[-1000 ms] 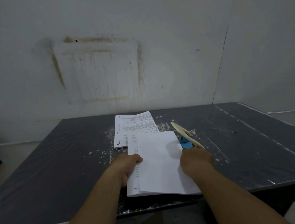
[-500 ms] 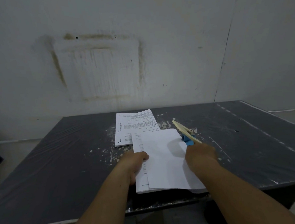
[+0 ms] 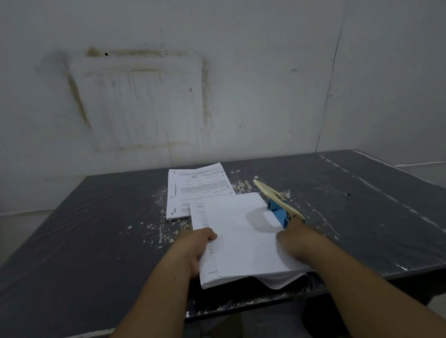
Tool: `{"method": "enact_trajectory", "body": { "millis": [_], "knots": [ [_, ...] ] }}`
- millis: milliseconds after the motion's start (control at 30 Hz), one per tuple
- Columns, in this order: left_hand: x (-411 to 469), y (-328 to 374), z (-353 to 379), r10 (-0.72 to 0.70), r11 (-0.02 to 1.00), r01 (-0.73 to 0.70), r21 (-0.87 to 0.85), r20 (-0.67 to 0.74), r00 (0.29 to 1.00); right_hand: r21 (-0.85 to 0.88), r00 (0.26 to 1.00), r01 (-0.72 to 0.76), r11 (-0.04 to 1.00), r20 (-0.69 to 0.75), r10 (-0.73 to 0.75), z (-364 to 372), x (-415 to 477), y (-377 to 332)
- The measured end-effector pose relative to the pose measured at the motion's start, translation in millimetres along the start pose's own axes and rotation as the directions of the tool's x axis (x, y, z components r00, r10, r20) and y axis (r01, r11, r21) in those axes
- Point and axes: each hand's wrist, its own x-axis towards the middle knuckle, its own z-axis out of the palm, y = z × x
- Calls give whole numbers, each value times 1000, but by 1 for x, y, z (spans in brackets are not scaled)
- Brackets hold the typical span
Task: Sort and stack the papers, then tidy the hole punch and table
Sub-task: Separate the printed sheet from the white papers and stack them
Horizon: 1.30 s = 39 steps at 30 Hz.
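Note:
A stack of white papers (image 3: 244, 236) lies near the table's front edge, its sheets slightly fanned and one corner hanging over the edge. My left hand (image 3: 195, 244) grips the stack's left side, fingers curled over the sheets. My right hand (image 3: 298, 239) rests on the stack's right edge, just behind the hole punch (image 3: 278, 204), a blue base with a raised cream lever, which sits at that edge. Whether the right hand holds the punch or the paper is unclear. A second pile of printed papers (image 3: 198, 189) lies farther back.
The dark table (image 3: 88, 232) is covered with wrinkled plastic film and carries white flecks and scraps (image 3: 154, 230) around the papers. A stained wall stands right behind the table. The table's right side has pale streaks.
The near stack has shifted a little to the right and toward the front edge, with one corner now over it. Both hands stayed on its sides.

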Motion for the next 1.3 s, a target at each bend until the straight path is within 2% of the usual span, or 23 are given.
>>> {"method": "enact_trajectory", "body": {
  "millis": [133, 200, 300, 400, 500, 600, 733, 867, 967, 1100, 1300],
  "knots": [
    [0, 1, -1, -10, 1000, 10, 12, -10, 1000, 90, 993, -99, 991, -60, 105, 6, 7, 3],
    [0, 2, 0, -14, 1000, 14, 12, -2, 1000, 172, 994, -80, 982, -60, 91, 5, 8, 7],
    [-1, 1, 1, -7, 1000, 7, 11, 8, 1000, 163, 994, -38, 986, -94, 54, 5, 11, 16],
    [-3, 0, 2, 0, 1000, 0, -8, 23, 1000, 190, 989, -97, 977, -92, 116, 2, 12, 23],
    [-2, 0, 1, -5, 1000, 6, -25, 37, 999, 227, 988, -138, 964, -38, 150, -3, 7, 20],
    [1, 0, 0, -19, 999, 21, -35, 45, 999, 202, 992, -123, 972, 14, 122, -9, 6, 16],
    [2, -1, 1, -27, 999, 29, -43, 45, 999, 297, 989, -122, 947, 122, 89, -16, 5, 15],
    [1, 1, -3, -32, 998, 33, -49, 36, 999, 449, 922, -365, 816, 295, 250, -20, -1, 19],
    [-1, 4, -6, -36, 998, 39, -48, 59, 998, 536, 902, -409, 739, 362, 237, -21, -5, 20],
    [-4, 3, -10, -42, 999, 43, -17, 83, 996, 594, 892, -429, 680, 395, 218, -22, -11, 19],
    [-4, 3, -7, -59, 998, 59, 2, 83, 995, 556, 883, -446, 701, 401, 243, -23, -15, 13]
  ]
}}
